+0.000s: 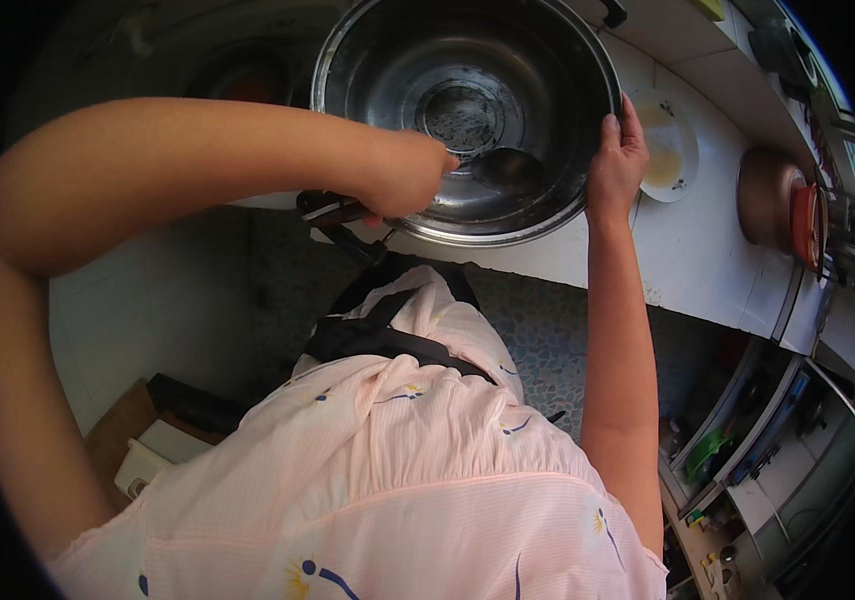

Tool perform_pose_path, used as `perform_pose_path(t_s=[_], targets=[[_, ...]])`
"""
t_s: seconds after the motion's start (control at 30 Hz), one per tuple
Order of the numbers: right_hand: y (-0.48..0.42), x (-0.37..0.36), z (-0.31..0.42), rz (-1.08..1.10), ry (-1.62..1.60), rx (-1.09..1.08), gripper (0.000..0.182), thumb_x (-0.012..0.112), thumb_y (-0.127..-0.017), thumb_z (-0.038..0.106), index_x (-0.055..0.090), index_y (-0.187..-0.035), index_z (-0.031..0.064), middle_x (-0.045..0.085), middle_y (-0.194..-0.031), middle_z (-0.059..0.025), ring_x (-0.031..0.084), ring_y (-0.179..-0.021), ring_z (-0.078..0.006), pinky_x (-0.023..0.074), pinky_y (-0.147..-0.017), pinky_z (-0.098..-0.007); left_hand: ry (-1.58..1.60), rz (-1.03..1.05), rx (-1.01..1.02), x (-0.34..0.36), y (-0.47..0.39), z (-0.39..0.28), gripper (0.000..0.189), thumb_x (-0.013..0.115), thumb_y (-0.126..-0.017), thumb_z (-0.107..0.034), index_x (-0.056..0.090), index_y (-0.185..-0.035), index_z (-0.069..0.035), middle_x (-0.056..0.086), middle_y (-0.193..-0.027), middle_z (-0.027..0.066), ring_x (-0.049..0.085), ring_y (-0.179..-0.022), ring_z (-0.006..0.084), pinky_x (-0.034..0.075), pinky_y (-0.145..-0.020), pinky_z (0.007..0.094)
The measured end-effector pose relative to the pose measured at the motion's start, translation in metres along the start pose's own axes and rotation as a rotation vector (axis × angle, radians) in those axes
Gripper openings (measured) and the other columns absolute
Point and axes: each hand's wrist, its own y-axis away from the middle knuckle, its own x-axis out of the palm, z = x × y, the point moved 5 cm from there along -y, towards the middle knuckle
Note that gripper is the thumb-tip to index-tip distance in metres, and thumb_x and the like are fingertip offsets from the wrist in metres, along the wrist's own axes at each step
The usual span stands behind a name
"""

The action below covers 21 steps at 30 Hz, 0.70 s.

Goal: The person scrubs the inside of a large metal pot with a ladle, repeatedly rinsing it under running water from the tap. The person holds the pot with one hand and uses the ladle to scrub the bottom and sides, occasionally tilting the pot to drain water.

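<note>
A wide stainless steel pot with dark side handles is before me at the counter's edge. My right hand grips its rim on the right, thumb over the edge. Across the near left rim reaches my left hand, closed around the handle of a large spoon or ladle, index finger pointing along it. The dark bowl of the ladle lies low inside the pot, near the bottom, where bits of residue or a little liquid show. A white plate with a pale yellowish content sits right of my right hand.
The white tiled counter runs to the right, bearing a copper-coloured pot and a red container near metal utensils. A dark pan stands in shadow at upper left. Below at right are open shelves with a green item.
</note>
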Motion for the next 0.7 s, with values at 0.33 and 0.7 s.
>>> perform_pose_path(t_s=[0.33, 0.7], targets=[[-0.003, 0.002, -0.003, 0.041, 0.032, -0.026, 0.035, 0.044, -0.094, 0.008, 0.047, -0.127, -0.0021, 0.058, -0.116, -0.0082, 0.055, -0.103, -0.0120, 0.0408, -0.091, -0.0243, 0.785, 0.000, -0.093, 0.013, -0.027, -0.007, 0.050, 0.036, -0.094, -0.015, 0.023, -0.142, -0.013, 0.050, -0.062, 0.0009, 0.048, -0.042, 0.0084, 0.044, -0.040, 0.0259], [-0.002, 0.001, -0.006, 0.010, -0.003, -0.016, 0.035, 0.042, -0.093, 0.004, 0.048, -0.126, -0.0040, 0.060, -0.112, -0.0095, 0.057, -0.099, -0.0132, 0.0428, -0.088, -0.0259, 0.858, -0.003, -0.007, -0.016, -0.036, 0.004, 0.058, 0.040, -0.092, -0.014, 0.016, -0.144, -0.007, 0.050, -0.065, 0.0012, 0.049, -0.042, 0.0077, 0.044, -0.041, 0.0232]])
